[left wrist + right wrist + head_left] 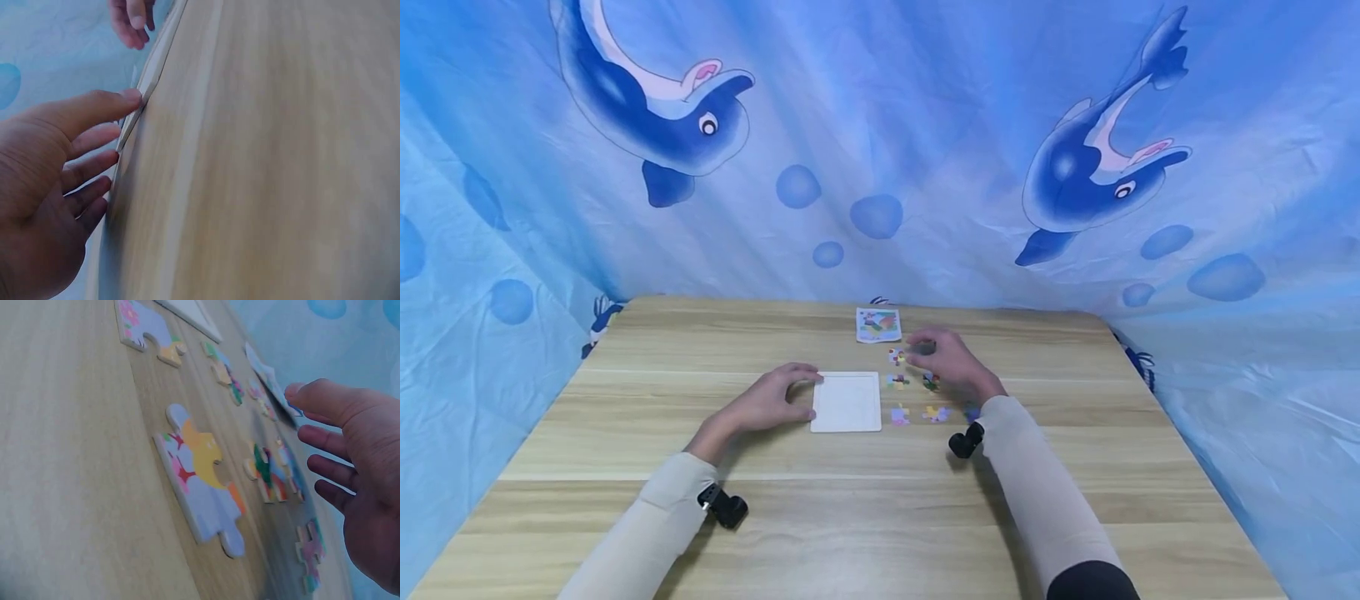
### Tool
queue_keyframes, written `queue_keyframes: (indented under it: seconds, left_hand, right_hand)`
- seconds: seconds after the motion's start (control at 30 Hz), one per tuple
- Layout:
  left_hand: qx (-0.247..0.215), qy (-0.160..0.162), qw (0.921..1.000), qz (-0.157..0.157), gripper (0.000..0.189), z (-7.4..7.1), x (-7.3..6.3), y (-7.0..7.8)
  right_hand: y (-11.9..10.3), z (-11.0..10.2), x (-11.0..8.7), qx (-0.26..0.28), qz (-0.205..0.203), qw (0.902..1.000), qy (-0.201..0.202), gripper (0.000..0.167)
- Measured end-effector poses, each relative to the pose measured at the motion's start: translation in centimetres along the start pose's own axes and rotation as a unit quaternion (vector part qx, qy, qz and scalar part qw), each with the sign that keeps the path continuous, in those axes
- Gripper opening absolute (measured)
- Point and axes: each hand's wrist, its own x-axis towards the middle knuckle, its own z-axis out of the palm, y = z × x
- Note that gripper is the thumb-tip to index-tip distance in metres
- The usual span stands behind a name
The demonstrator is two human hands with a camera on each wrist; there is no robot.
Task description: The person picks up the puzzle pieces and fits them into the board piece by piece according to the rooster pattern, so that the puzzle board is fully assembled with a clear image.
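Note:
A white square puzzle tray point(847, 402) lies flat on the table. My left hand point(772, 398) is at its left side, thumb and index fingertips touching the edge; the left wrist view shows the thumb point(128, 97) at the near corner. Over the puzzle pieces to the right hovers my right hand point(951, 360), fingers loosely bent, nothing in its grasp. Close to its fingertips lies a small jigsaw piece point(897, 356). A yellow and lilac piece point(203, 475) is large in the right wrist view, and a green and red piece point(269, 472) sits nearer that hand point(375, 469).
A printed picture card point(878, 325) lies behind the pieces, near the table's far edge. Other pieces, including a pink and lilac one point(900, 415) and a blue one point(972, 412), are spread beside the tray. A blue dolphin cloth point(880, 150) hangs behind the wooden table point(820, 517).

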Motion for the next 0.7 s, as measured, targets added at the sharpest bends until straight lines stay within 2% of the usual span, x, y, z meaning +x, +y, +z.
queue_keyframes:
  seconds: [0.17,0.33,0.5,0.7]
  left_hand:
    - [0.011,0.014,0.9996,0.02,0.06,0.2,0.8,0.3]
    - [0.018,0.025,0.9993,0.022,0.061,0.3,1.3,0.0]
    - [0.008,0.027,0.9994,0.022,0.061,0.4,1.6,-0.5]
    - [-0.009,0.036,0.9987,0.034,0.06,0.8,1.9,-0.9]
  right_hand:
    - [0.5,0.8,0.7,0.0,-0.012,0.9999,0.001,0.039]
    - [0.7,1.8,1.6,-0.057,-0.038,0.9974,0.021,0.038]
    - [0.7,2.2,1.8,-0.095,-0.028,0.9945,0.036,0.034]
    - [1.0,2.0,1.7,-0.101,-0.026,0.9935,0.045,0.029]
